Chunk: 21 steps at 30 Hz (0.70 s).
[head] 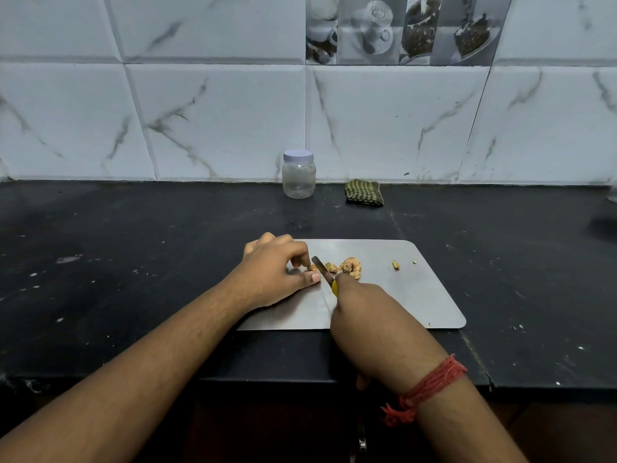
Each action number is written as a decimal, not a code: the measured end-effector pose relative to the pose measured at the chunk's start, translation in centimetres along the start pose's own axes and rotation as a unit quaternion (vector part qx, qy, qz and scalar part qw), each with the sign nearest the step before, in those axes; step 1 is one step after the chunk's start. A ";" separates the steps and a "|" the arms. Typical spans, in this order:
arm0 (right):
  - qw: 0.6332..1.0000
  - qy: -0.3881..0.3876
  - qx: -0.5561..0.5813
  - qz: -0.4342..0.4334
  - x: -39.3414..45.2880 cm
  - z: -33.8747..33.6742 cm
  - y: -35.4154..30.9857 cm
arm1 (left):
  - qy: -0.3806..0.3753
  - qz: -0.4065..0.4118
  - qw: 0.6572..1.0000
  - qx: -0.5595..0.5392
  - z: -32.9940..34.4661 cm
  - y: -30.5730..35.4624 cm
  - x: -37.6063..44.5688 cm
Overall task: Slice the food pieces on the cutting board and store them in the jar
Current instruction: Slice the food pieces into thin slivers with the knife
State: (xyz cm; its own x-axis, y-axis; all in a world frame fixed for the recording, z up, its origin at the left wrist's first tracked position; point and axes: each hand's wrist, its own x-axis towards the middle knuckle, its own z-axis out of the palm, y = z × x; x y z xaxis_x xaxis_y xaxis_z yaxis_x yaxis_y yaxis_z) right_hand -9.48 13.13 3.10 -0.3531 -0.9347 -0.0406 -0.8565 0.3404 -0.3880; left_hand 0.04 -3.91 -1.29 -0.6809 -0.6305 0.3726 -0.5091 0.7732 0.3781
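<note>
You are working at a black countertop (pixel 133 262) that is running the full width of the view, with a white marbled tile wall (pixel 217 121) standing along its far edge. A grey metal cutting board (pixel 417 295) is lying flat on the countertop near you, slightly right of centre. Your left hand (pixel 277 272) is resting on the board's far left corner, its fingers curling down and pinching a small food piece (pixel 312 268) against the board, with the thumb lying flat just near of it. Your right hand (pixel 370 322) is wrapping around the yellow handle of a knife (pixel 323 269), whose blade is pointing away from you and sitting just right of the pinched piece. A red thread band (pixel 427 385) is circling your right wrist. The clear plastic jar (pixel 298 177) is standing upright at the far edge of the countertop, against the wall, with its pale lid screwed on; it is sitting well apart from the board. A folded green striped cloth (pixel 364 192) is lying to the right of the jar. A larger knobbly food lump (pixel 350 267) is lying on the board just right of the blade, and a tiny fragment (pixel 396 264) is lying farther right.
</note>
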 end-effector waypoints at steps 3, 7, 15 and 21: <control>1.000 -0.007 -0.006 -0.001 -0.2 -0.2 0.0 | -0.007 -0.011 1.000 -0.010 -0.1 0.1 0.0; 1.000 -0.026 -0.011 -0.001 -0.3 -0.6 -0.2 | -0.015 -0.028 0.999 -0.024 -0.3 0.1 0.0; 0.999 -0.033 -0.017 0.004 -0.1 -0.5 -0.2 | 0.009 -0.040 0.999 -0.035 0.0 0.1 0.1; 1.000 -0.020 -0.021 -0.001 -0.2 -0.3 0.1 | 0.021 -0.031 0.999 -0.033 0.2 0.2 0.1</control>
State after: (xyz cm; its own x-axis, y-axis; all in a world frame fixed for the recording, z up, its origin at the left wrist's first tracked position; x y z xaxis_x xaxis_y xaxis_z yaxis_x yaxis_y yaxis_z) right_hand -9.56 13.41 3.31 -0.3358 -0.9387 -0.0776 -0.8731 0.3411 -0.3484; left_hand -0.24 -3.78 -1.29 -0.6257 -0.6809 0.3807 -0.5128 0.7268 0.4570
